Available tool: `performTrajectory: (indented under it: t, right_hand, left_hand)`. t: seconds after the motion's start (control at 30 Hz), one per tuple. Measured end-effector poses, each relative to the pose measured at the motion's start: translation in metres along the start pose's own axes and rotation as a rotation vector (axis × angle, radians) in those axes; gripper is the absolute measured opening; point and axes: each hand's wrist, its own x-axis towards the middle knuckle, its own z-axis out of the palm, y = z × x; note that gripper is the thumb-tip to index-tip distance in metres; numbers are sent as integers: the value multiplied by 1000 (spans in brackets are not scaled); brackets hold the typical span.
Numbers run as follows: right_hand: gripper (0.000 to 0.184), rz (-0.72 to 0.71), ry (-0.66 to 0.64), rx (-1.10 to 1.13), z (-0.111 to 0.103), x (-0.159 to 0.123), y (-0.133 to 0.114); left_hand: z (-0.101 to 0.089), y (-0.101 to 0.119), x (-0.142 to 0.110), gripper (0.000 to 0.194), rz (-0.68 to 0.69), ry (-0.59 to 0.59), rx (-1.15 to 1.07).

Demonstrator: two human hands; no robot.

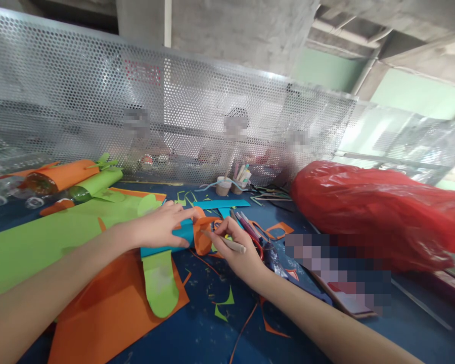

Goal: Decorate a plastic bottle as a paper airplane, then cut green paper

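Note:
My left hand (167,222) is wrapped over a blue paper-covered roll (184,235) lying on its side, fingers holding it down. At the right end of the roll sits an orange paper piece (202,237). A rounded green paper flap (160,285) sticks out from below the roll toward me. In my right hand (237,250) is a pale pen (231,244), pinched between thumb and fingers, its tip at the orange piece. Part of the roll is hidden under my left hand.
Orange (102,308) and green sheets (41,247) lie at left, with paper-wrapped bottles (66,177) behind. Paper scraps, pens (250,227) and red-handled scissors (261,248) lie near my right hand. Pen cups (223,186) stand by the perforated metal screen (212,116). A red plastic bag (375,212) lies right.

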Motion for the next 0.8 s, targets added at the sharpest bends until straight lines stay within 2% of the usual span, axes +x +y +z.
performTrajectory:
  t: [0.4, 0.63, 0.8]
  right_hand:
    - [24, 27, 133, -106, -4, 5, -6]
    - [24, 21, 142, -130, -4, 5, -6]
    - [21, 30, 101, -118, -4, 3, -6]
  left_hand:
    - [-3, 0, -1, 67, -9, -22, -50]
    - [-4, 0, -1, 69, -18, -28, -58]
    - [-2, -2, -1, 67, -17, -22, -75]
